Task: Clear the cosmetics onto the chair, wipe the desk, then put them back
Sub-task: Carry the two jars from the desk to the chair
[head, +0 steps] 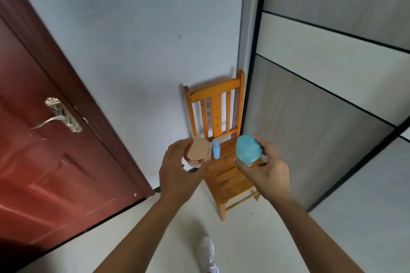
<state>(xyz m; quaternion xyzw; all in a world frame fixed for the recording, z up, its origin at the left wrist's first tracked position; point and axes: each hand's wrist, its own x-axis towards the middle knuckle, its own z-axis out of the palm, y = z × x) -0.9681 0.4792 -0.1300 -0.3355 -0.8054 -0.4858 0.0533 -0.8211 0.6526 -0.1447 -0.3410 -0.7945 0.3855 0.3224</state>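
A small orange wooden chair (230, 175) stands against the white wall in the corner. On its seat, near the backrest, a small blue bottle (215, 149) stands upright. My left hand (177, 173) holds a round rose-gold jar (198, 149) above the chair's left edge. My right hand (266, 168) grips a turquoise egg-shaped cosmetic case (248, 149) over the right side of the seat. Both items are in the air, apart from the seat. The desk is out of view.
A dark red door (44, 150) with a metal handle (57, 115) is on the left. A grey-panelled wardrobe (332, 95) lines the right side. Pale floor (177, 239) spreads below, where my white shoe (207, 255) shows.
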